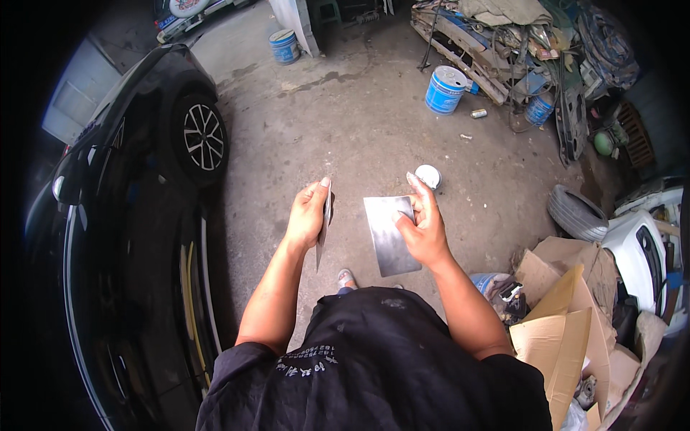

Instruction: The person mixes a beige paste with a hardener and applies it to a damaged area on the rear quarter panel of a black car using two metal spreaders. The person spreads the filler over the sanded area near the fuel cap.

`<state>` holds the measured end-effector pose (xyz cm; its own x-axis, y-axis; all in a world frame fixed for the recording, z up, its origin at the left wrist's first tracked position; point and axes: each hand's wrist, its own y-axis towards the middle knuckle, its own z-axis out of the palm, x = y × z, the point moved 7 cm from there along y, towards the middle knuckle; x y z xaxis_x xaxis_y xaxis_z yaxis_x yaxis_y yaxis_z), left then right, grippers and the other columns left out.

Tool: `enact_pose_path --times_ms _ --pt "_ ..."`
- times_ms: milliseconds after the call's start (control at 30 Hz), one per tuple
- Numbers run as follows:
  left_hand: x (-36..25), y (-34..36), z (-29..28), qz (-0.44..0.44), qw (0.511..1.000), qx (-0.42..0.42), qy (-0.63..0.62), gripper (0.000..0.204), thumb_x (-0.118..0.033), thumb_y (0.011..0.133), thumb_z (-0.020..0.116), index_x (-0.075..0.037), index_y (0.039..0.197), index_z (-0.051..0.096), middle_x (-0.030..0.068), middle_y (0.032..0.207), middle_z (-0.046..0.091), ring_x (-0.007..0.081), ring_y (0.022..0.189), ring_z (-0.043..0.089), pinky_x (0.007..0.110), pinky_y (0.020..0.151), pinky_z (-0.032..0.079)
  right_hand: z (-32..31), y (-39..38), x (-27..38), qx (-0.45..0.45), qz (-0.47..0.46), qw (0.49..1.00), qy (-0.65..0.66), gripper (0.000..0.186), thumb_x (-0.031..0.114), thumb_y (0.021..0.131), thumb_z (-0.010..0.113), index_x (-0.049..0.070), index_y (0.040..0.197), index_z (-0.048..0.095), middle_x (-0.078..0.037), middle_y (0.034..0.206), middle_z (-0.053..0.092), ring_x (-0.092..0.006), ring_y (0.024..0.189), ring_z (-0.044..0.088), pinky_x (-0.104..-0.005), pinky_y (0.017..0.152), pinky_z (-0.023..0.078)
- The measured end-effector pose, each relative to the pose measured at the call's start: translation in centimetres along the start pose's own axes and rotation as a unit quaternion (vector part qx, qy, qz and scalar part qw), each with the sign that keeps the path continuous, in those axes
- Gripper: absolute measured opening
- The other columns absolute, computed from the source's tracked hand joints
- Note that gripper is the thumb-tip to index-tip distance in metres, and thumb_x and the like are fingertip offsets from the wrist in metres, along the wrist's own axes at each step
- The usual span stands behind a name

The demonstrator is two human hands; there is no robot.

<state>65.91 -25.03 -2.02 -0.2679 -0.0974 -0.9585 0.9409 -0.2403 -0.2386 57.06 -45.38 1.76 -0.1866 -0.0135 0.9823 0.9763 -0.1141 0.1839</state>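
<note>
- Left hand (307, 214) clamps a thin metal scraper (325, 224) edge-on, beside the black car (136, 215).
- Right hand (424, 228) pinches a flat metal plate (388, 237) at chest height.
- Loose fingertip hold: the plate could slip and drop onto the concrete floor (359, 122).

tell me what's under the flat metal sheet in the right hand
Below the metal sheet held by the right hand lies bare concrete floor; a foot shows near its lower edge. Whatever sits directly beneath the sheet is covered.
</note>
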Motion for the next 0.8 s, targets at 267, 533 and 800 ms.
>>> enact_pose_path --times_ms 267,533,800 --pt "-1.6 -0.1 -1.7 0.121 0.989 -0.033 0.079 0.013 -0.01 0.094 0.057 -0.003 0.102 0.064 0.0004 0.082 0.065 0.0087 0.072 0.059 0.022 0.069 0.047 0.1 0.2 -0.4 0.017 0.019 1.0 0.005 0.069 -0.004 0.081 0.056 0.002 0.143 0.026 -0.005 0.087 0.058 -0.0082 0.077 0.055 -0.0238 0.069 0.046" --pt "-5.0 -3.0 1.8 0.231 0.927 0.118 0.272 0.041 -0.012 0.091 0.058 -0.003 0.13 0.051 0.0115 0.112 0.065 0.0205 0.107 0.058 0.033 0.093 0.045 2.1 -0.6 -1.4 0.078 0.026 0.994 -0.072 0.075 -0.011 0.076 0.06 0.003 0.144 0.029 0.003 0.066 0.042 -0.0044 0.059 0.04 -0.0198 0.056 0.036" --pt "-2.3 -4.5 3.5 0.137 0.925 0.228 0.273 0.021 -0.022 0.089 0.064 -0.002 0.094 0.063 0.009 0.082 0.067 0.0154 0.075 0.061 0.032 0.069 0.048 3.8 -1.0 -0.8 0.17 0.037 0.975 -0.137 0.076 -0.005 0.077 0.065 0.003 0.144 0.03 0.003 0.062 0.048 -0.004 0.058 0.044 -0.0196 0.055 0.035"
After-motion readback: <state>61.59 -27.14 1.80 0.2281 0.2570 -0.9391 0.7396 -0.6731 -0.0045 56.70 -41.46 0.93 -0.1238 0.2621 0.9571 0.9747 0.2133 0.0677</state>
